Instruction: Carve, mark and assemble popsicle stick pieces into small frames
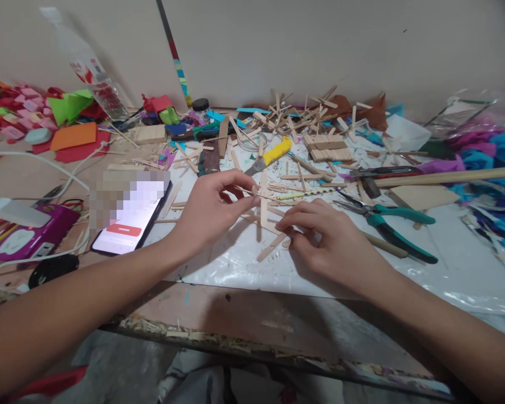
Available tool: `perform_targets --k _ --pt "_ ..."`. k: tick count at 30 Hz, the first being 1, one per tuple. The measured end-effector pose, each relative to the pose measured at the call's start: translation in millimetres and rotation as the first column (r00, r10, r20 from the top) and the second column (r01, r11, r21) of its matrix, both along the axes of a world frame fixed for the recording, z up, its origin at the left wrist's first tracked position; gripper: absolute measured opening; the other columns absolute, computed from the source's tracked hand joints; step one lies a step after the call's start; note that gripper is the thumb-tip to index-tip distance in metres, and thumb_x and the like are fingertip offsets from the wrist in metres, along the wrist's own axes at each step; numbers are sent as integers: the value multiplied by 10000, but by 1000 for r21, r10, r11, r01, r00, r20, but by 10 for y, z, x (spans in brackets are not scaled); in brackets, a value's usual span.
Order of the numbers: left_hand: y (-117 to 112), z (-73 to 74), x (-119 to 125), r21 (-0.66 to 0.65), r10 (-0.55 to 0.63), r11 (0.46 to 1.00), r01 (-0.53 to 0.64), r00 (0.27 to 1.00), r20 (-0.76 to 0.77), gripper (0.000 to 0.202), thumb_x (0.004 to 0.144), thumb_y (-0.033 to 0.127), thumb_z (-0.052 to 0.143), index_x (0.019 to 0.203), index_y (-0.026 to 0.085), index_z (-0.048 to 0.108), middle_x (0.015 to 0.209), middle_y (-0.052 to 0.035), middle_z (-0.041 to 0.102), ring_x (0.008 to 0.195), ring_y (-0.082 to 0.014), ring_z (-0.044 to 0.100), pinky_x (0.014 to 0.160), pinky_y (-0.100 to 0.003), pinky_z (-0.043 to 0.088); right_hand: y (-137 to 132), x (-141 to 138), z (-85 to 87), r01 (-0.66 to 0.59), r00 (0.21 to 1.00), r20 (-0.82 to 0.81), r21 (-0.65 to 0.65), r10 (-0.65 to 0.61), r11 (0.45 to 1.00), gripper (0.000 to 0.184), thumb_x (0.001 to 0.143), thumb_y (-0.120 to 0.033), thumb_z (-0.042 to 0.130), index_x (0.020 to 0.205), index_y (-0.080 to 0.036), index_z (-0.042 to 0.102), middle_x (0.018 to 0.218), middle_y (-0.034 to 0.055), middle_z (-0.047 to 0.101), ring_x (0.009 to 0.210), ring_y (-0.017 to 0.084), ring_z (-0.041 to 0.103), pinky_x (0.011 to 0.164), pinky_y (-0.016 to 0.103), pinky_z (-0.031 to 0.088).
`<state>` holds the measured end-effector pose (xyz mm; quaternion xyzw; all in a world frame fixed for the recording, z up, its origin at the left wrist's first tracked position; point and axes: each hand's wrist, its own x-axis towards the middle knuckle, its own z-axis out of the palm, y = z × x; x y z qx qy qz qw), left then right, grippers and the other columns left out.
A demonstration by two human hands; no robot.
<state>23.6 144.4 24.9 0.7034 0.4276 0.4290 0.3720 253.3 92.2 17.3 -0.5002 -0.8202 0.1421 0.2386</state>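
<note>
My left hand [221, 205] pinches a thin wooden stick [270, 197] between thumb and forefinger. Right beside its fingertips an upright-looking pale craft stick [264, 209] crosses other flat sticks. My right hand [326, 233] has its thumb and fingers drawn together at the end of a craft stick [272, 247] low in this cluster; its fingertips partly hide the contact. A yellowish pencil with dark spots [309, 194] lies just beyond the right hand. Green-handled pliers [389, 221] rest to its right, jaws towards the hand.
A yellow-handled cutter [273, 154] and scattered craft sticks [326, 147] lie behind my hands on white plastic sheeting [219, 266]. At left are a lit phone [130, 219], a purple power strip [36, 235] with cables, and a plastic bottle [92, 73]. A long wooden handle [450, 177] extends right.
</note>
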Motion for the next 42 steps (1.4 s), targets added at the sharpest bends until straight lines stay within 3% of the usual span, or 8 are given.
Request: perform_targets --k 13,17,20,23,26,28,35,42 --pt "-7 -14 11 -21 4 1000 -5 998 -59 38 836 182 759 873 187 751 913 -18 779 738 -137 682 692 -262 530 -4 -15 -2 28 999 26 -36 -28 999 275 820 -47 593 928 -218 778 997 61 772 935 264 642 839 414 498" --pt "-29 14 14 -13 -13 1000 13 999 -36 46 837 216 785 873 195 765 881 -18 776 759 -148 685 691 -262 533 -15 -18 58 180 976 -118 -31 -182 983 101 864 -165 672 892 -216 754 886 51 764 813 238 650 743 390 500" --pt "-48 28 14 -8 -39 999 38 999 -8 64 838 229 803 887 199 777 886 -18 778 789 -153 696 716 -267 537 -19 -5 112 218 881 -378 -208 -285 953 73 880 -272 735 837 -213 737 792 35 754 675 190 645 620 334 486" --pt "-61 23 14 4 -47 999 47 999 7 86 836 248 820 896 200 780 928 -23 787 842 -167 715 767 -280 549 -32 9 97 52 738 -612 -369 -284 928 114 921 -299 735 965 -204 782 826 46 783 674 172 678 579 294 502" --pt "-77 12 17 13 -43 999 43 999 5 87 845 272 825 890 210 783 917 -14 790 831 -163 716 778 -276 560 -58 -9 53 -71 631 -735 -376 -250 924 259 937 -230 706 1187 -217 773 877 45 795 675 156 671 559 276 514" --pt "-89 10 23 23 -43 999 43 999 2 78 849 273 827 889 218 788 907 -5 790 821 -154 715 778 -266 563 -75 -45 55 -75 603 -763 -343 -231 936 316 910 -205 733 1223 -231 764 890 35 796 673 149 675 555 269 535" --pt "-118 11 36 42 -44 998 45 999 -18 89 846 281 833 917 233 809 928 -13 805 836 -175 726 789 -293 583 -112 -165 165 167 710 -649 -222 -273 961 39 842 -223 803 860 -236 835 704 2 768 475 106 592 450 252 521" --pt "-109 7 38 -2 -57 998 57 998 17 114 826 291 863 918 235 825 929 -17 817 831 -177 739 760 -284 588 -145 -137 138 260 764 -589 -94 -265 961 83 836 -222 823 862 -291 862 832 6 830 497 118 610 503 295 556"
